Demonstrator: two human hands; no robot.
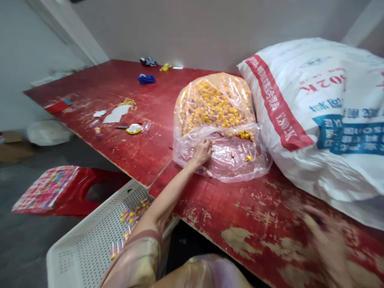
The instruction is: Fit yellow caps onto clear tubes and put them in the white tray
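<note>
A clear plastic bag [192, 140] full of small yellow-capped pieces [214, 102] lies on the red table, its mouth towards me. My left hand [202, 152] is at the bag's near left side with its fingers curled closed; what they hold is hidden. Inside the loose film near that hand lie a single yellow cap [249, 158] and a small pinkish piece [232, 154]. My right hand [325, 236], smeared by motion, is over the table at the lower right. A faint clear blur shows by its fingertips, too indistinct to name.
A large white woven sack [327, 88] bulges beside the bag on the right. Below the table edge stands a white perforated crate [81, 240] holding several capped tubes. Yellow-handled scissors [133, 128], a blue tape dispenser [146, 79] and a red stool [102, 178] are to the left.
</note>
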